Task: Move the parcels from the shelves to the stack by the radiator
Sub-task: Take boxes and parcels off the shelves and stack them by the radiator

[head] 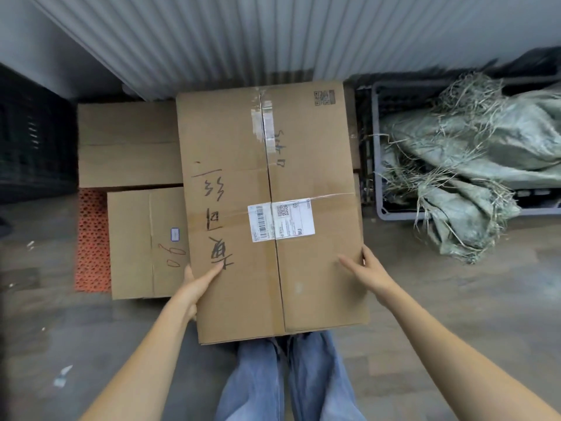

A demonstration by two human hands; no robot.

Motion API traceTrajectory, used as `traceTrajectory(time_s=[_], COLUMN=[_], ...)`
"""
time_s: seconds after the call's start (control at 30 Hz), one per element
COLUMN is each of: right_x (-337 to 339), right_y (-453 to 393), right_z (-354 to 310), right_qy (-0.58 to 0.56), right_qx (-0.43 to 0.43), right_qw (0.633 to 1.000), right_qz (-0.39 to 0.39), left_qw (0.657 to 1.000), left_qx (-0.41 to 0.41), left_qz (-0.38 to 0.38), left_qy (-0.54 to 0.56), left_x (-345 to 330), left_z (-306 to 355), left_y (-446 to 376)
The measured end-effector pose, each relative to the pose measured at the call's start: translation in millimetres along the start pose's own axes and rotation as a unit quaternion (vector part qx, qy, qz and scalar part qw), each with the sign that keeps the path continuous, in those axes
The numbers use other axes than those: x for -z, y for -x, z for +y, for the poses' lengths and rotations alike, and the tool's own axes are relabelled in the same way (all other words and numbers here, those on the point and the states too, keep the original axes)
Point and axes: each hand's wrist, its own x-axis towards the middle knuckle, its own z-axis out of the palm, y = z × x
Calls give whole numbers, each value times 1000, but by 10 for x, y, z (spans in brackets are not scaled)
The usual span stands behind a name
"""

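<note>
White ribbed radiator (212, 41) fills the top of the view, above a grey concrete floor (455, 314). Against its foot lie two brown boxes: a rear box (127, 144) flat by the wall and a front box (136, 241) just before it, partly on an orange mat (91, 238). To the right a grey crate (379, 177) holds frayed woven sacks (470, 165).

A large parcel (270, 208) is held over the stack, long side running away from the person, its far end near the radiator and its near end above the person's jeans (288, 381). Whether it already rests on anything beneath cannot be told. Tape runs down the centre seam, and a shipping label (280, 221) sits across it.

The left hand (197, 284) grips the left edge near the close corner, thumb flat on top, fingers hidden round the side. The right hand (364, 268) holds the right edge the same way, thumb on top and fingers wrapped over the edge.

The parcel looks stiff and flat-sided, with smooth card that could slide in dry palms. Its size suggests some weight, though the straight, unstrained arms hint it is manageable. Holding at opposite edges near one end leaves the far end unsupported, so it may dip. A hold nearer the middle, or under the base, would likely steady it while lowering. Top flaps could bow if pressed near the seam.
</note>
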Motion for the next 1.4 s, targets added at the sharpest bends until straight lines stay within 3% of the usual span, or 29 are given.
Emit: traceTrajectory(time_s=[0.27,0.43,0.6,0.77,0.9,1.07,1.2,1.3,1.4], right_x=[611,452,116,-56,-388,-1318,-2235,-2764,-3153], right_y=[-354,-29,1049,2487,3466,4918,6270,7375,8321], right_z=[-553,-598,-1104,-2219,-3064,-3442,-3057,-2471,-1708], right_qy=[-3,45,78,172,280,366,440,466,481], right_qx=[73,58,91,228,367,488,521,550,574], right_qw=[992,990,989,958,886,772,656,564,468], right_qz=[107,117,86,33,-40,-177,-322,-404,-469], left_qw=[980,970,961,948,926,921,897,841,789], left_qx=[-199,-243,-261,-299,-364,-357,-318,-291,-254], left_qz=[-26,-28,-72,-43,63,156,297,420,496], left_qy=[2,11,-58,-103,-81,20,71,177,258], left_x=[-464,-493,-90,788,1692,2675,3391,3727,3743], left_z=[730,929,904,928,768,-300,-1774,-3094,-4411], left_y=[-41,266,1347,2812,3858,5129,6071,6784,7416])
